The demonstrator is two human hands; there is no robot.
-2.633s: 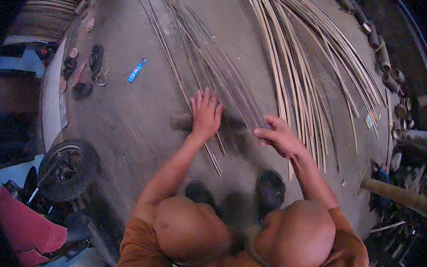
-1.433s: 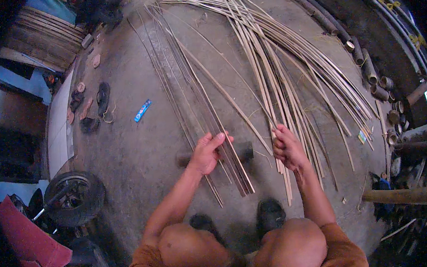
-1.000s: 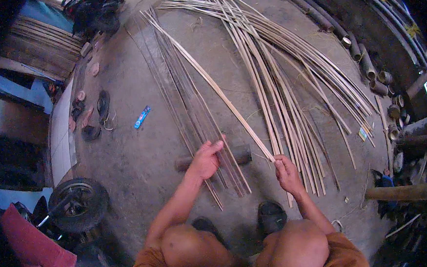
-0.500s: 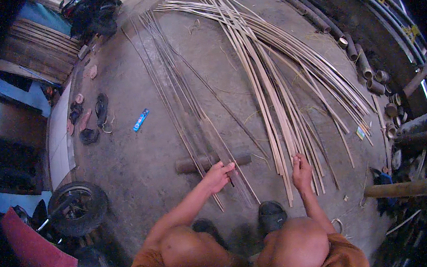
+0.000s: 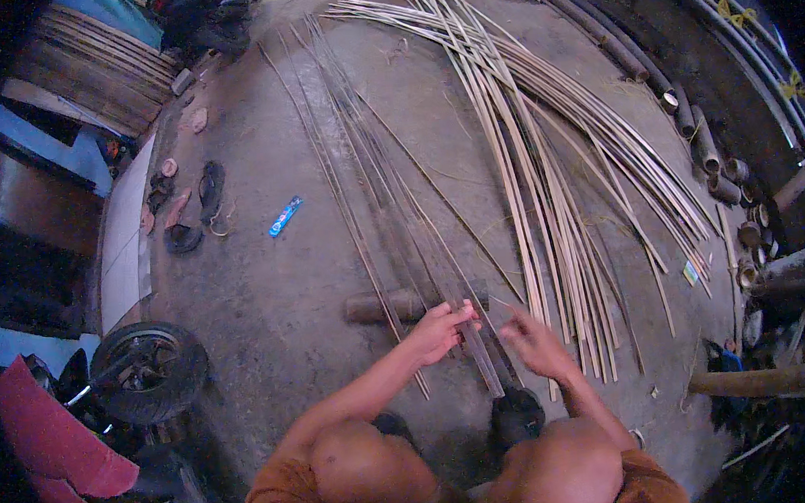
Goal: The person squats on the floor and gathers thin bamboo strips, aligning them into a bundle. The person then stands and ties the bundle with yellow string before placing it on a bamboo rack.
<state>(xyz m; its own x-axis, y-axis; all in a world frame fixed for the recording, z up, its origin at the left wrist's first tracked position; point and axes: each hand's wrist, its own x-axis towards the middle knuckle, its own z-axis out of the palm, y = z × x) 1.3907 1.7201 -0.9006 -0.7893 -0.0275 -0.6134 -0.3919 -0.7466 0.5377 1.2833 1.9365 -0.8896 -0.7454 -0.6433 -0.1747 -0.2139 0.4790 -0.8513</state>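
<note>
My left hand (image 5: pixel 442 331) is closed around a brownish bamboo strip (image 5: pixel 479 357), whose near end slants down toward my feet. The strip's far part runs away among several other dark strips (image 5: pixel 349 130). Beneath my left hand, a short round log (image 5: pixel 375 308) lies crosswise on the floor. My right hand (image 5: pixel 535 343) hangs just right of the left one, over the floor near the ends of the pale bamboo strips (image 5: pixel 521 207). Motion smears its fingers, so whether they hold anything is unclear.
A blue packet (image 5: pixel 285 216) lies on the floor at left, past it sandals (image 5: pixel 212 191). A wheel (image 5: pixel 149 372) stands at lower left. Bamboo poles (image 5: pixel 582 21) line the right side, with a thick pole (image 5: pixel 761 381) jutting in. My shoe (image 5: pixel 518 414) is close to the strips.
My right hand has left the pale strips and come left, toward my left hand. The left hand keeps its grip on a dark strip. The whole view has shifted slightly.
</note>
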